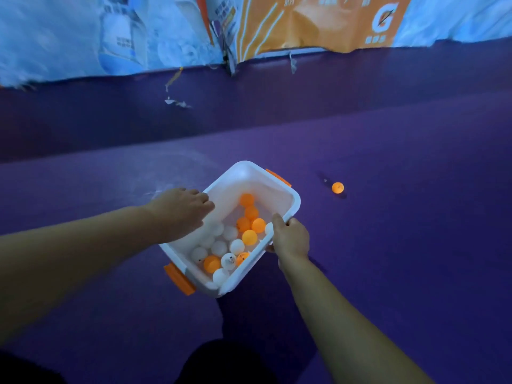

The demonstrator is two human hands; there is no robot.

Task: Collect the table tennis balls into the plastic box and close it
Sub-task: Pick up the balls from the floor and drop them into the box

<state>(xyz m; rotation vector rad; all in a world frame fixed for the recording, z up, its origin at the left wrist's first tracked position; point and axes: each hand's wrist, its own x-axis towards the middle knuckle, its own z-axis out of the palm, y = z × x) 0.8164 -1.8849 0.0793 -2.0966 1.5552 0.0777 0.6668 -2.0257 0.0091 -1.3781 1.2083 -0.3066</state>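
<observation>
Purple floor carries the open box [294, 199]: right hand [291, 237] grips its rim, left hand [181, 210] rests loosely spread, empty.

Translucent white rectangular plastic box [294, 199] with orange latch clips [179, 279] at two ends. Contents: round table tennis balls [237, 246], mixed white and orange, some with small dark print marks. One orange ball [337, 187] on deep purple floor [401, 245]. Background banners [318, 23]: pale blue and orange, white "G" logo.

Head-worn view, facing forward and down, close over floor [388, 245]
</observation>
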